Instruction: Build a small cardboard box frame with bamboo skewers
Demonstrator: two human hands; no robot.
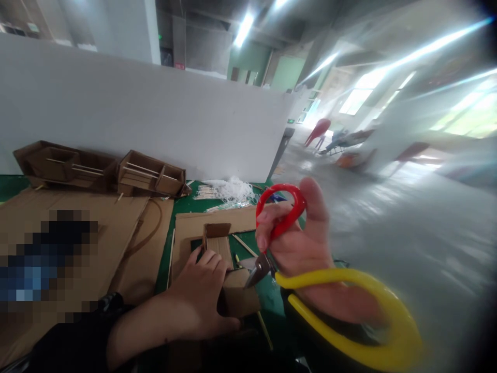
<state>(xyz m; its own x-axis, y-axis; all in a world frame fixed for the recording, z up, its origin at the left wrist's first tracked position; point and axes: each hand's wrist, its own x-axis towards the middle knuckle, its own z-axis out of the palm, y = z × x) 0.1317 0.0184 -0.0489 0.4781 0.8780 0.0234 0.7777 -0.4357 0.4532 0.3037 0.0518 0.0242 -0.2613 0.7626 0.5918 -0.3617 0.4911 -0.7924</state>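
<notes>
Toward seven o'clock from the middle of the view, the left hand [202, 282] lies back-up over a small folded cardboard piece [217, 244], its fingers near one another and bent onto it, its thumb stretched out apart toward the hand's own five o'clock; I cannot tell whether the fingertips pinch the cardboard or merely rest on it. Between four and five o'clock, the right hand [301, 254] grips a pair of scissors [295, 280], palm showing, fingers curled through the red loop, thumb raised beside that loop, and the yellow loop crossing the heel of the hand. The blades point between seven and eight o'clock, in front of a cardboard flap [243, 300]; contact cannot be told. A thin stick [244, 244] lies just off the folded piece's three o'clock side on the green tabletop [166, 264]. Near the centre sits a tangle of white strands [237, 190], while toward nine o'clock a cardboard tray [151, 175] with pale rods across it stands before a white panel [155, 114], and at two o'clock, well apart, is a red chair [320, 129]
</notes>
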